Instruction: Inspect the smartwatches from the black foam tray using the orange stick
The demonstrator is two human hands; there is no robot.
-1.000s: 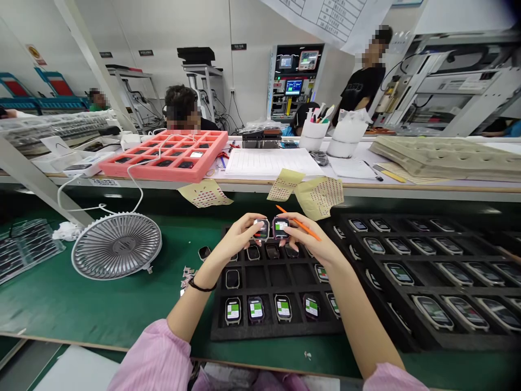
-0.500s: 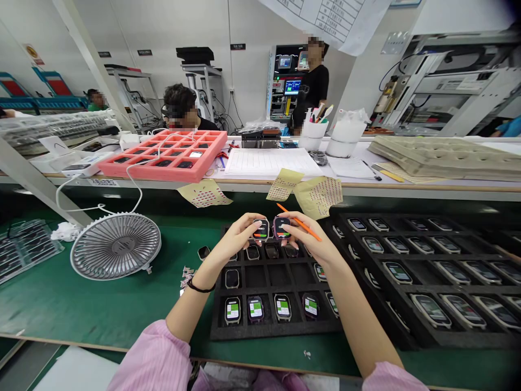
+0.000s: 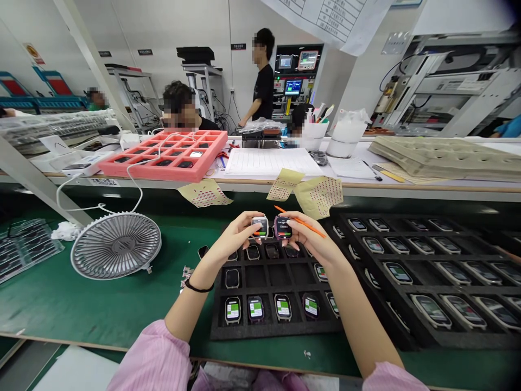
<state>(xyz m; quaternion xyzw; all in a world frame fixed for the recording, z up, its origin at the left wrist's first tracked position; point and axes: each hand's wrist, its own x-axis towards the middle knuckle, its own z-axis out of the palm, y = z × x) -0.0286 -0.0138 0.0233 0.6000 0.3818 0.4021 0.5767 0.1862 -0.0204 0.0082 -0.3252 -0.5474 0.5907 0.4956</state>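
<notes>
My left hand (image 3: pixel 235 237) pinches a square smartwatch (image 3: pixel 259 227) by its sides, its lit screen showing red and green. My right hand (image 3: pixel 308 237) holds a second, dark-cased smartwatch (image 3: pixel 283 227) right beside the first, along with an orange stylus (image 3: pixel 302 225) that angles up and away across my fingers. Below both hands lies a black foam tray (image 3: pixel 277 330) with square pockets. Several watches with green-and-white screens (image 3: pixel 233 310) sit in its nearest row, and some pockets hold dark-screened watches.
A second black tray (image 3: pixel 411 341) full of watches lies to the right, and a round grey fan (image 3: pixel 116 245) stands to the left. Sticker sheets (image 3: pixel 318 196) hang from the raised shelf's edge. On the shelf are a pink tray (image 3: pixel 163 172) and a pulp tray (image 3: pixel 443 157).
Both hands have turned their watches slightly and drawn them closer together. The orange stylus now lies flatter. In the background, a standing person has moved left.
</notes>
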